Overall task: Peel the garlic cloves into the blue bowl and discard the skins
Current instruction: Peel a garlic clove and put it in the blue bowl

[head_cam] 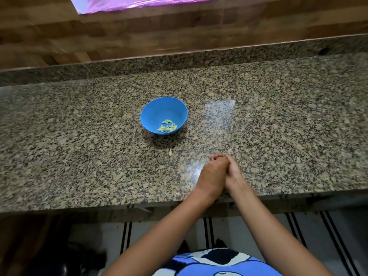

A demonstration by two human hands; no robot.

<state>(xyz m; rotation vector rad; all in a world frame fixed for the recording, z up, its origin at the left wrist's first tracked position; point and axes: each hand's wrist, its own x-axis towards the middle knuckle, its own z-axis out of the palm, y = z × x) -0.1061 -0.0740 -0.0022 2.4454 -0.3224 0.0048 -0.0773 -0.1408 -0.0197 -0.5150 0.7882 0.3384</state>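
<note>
Now your left hand (212,171) and right hand (234,170) meet fingertip to fingertip at lower centre, holding what I cannot tell, and one loose clove (170,152) lies up-left of them, nearer the left hand, its long axis pointing up toward the bowl (151,110)

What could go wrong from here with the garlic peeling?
1. A pale piece lies on the granite counter outside the blue bowl; clove or skin, I cannot tell, and it could get overlooked.
2. The left hand and right hand meet close to the counter's front edge, apart from the bowl, so anything they drop may land on the floor. What they hold is hidden.
</note>
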